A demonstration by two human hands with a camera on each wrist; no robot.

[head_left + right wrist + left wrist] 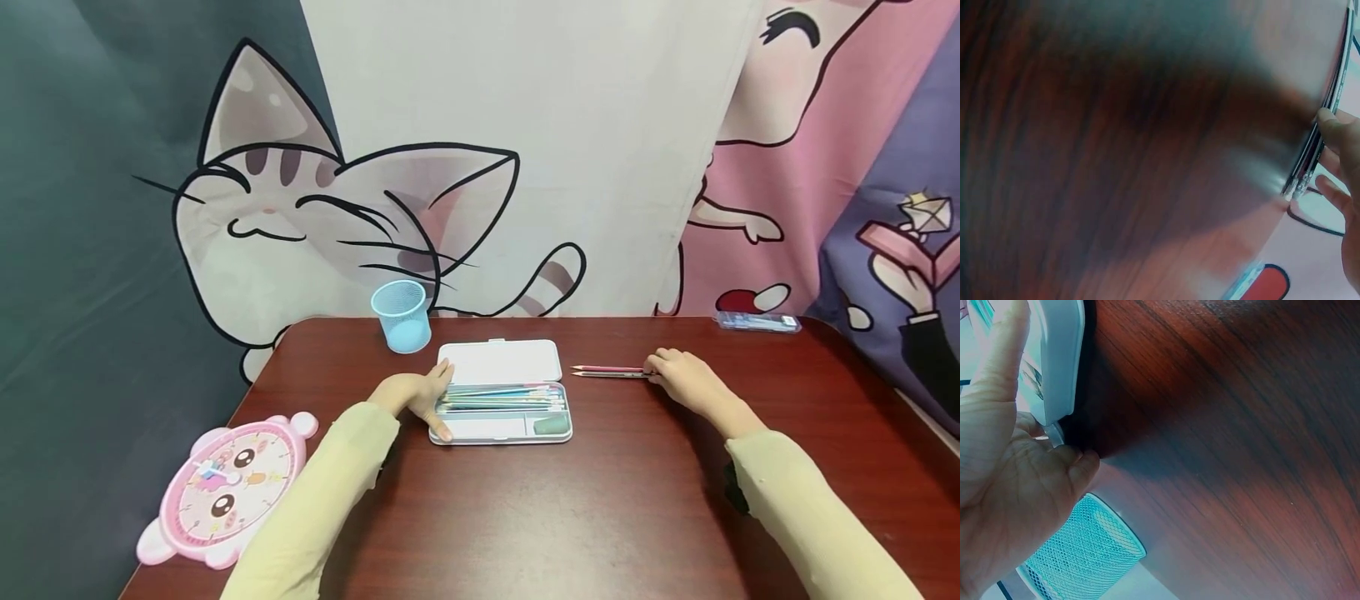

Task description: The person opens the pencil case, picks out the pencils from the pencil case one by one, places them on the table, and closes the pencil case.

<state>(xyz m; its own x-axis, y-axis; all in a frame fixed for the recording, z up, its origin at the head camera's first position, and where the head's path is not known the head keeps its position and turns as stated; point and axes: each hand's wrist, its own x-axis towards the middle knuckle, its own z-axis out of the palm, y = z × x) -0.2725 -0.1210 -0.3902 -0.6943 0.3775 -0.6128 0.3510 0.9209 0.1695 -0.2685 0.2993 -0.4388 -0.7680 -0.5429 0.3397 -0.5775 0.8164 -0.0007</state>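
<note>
Head: slim pencils [609, 374], rectangular case [498, 363]

On the tabletop [600, 517], has a pencil case [487, 430] near centre with pencils [495, 400] inside and the left hand [420, 394] at its left end. Has a cup [402, 318] behind left, a clock [243, 492] front left, two loose pencils [609, 368] right of the case in the right hand [688, 382], and a packet [756, 322] at back right.

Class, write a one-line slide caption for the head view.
Left hand holds an open pencil case near a blue mesh cup; right hand pinches pencils.
</note>
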